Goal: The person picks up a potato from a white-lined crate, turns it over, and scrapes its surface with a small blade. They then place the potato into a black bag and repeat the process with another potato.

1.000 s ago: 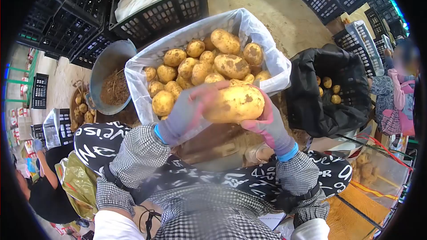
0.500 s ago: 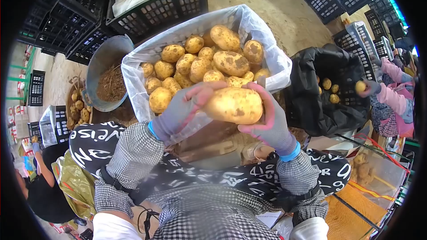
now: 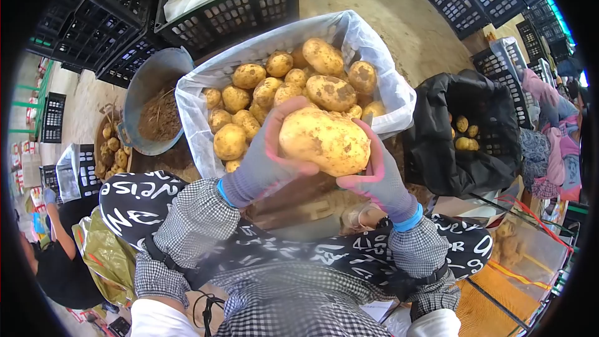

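A large, soil-specked potato (image 3: 324,141) is held between both hands, over the near edge of a crate. My left hand (image 3: 269,153), in a grey and pink glove, curls round its left end. My right hand (image 3: 379,178), gloved alike, grips the right end with thumb below and fingers behind. Just beyond, a crate lined with a white plastic bag (image 3: 199,115) holds several loose potatoes (image 3: 331,92), some with brown dirt patches. The potato hides part of that pile.
Left of the crate stands a grey bucket (image 3: 133,97) with soil in it. A black-lined crate (image 3: 430,143) with a few small potatoes is on the right. Black crates (image 3: 234,12) stand behind. Co-workers (image 3: 552,137) are at the right and far left.
The potato has been turned in my hands, showing a dirtier side, and tilts down to the right. The co-worker's hand at the right has drawn away from the black-lined crate.
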The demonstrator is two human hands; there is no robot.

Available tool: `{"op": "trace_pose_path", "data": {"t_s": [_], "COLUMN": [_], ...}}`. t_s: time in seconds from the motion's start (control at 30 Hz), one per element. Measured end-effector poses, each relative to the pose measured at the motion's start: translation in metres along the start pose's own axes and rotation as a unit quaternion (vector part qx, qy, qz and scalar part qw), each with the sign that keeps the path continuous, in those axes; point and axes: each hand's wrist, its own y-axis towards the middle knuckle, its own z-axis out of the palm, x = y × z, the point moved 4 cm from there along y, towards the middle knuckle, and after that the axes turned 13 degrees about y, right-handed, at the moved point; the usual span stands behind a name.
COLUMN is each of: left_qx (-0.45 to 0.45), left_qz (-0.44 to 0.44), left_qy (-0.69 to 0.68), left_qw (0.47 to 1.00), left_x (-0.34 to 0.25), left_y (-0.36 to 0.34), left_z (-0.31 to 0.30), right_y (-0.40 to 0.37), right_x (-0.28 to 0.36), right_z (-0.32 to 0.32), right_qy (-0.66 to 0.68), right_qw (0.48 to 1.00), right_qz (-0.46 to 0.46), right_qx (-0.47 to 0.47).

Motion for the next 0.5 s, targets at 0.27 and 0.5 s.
{"op": "trace_pose_path", "data": {"t_s": [0.27, 0.5], "left_qx": [0.001, 0.042], "left_qz": [-0.142, -0.142], "left_qy": [-0.144, -0.033], "left_qw": [0.979, 0.988], "left_x": [-0.011, -0.006], "left_y": [-0.002, -0.017], "left_z": [-0.012, -0.010], "right_y": [0.002, 0.002], "right_x": [0.003, 0.025], "right_z": [-0.003, 0.014], "right_qy": [-0.185, -0.356], "right_qw": [0.979, 0.922], "right_qz": [-0.079, -0.120], "right_qx": [0.023, 0.093]}}
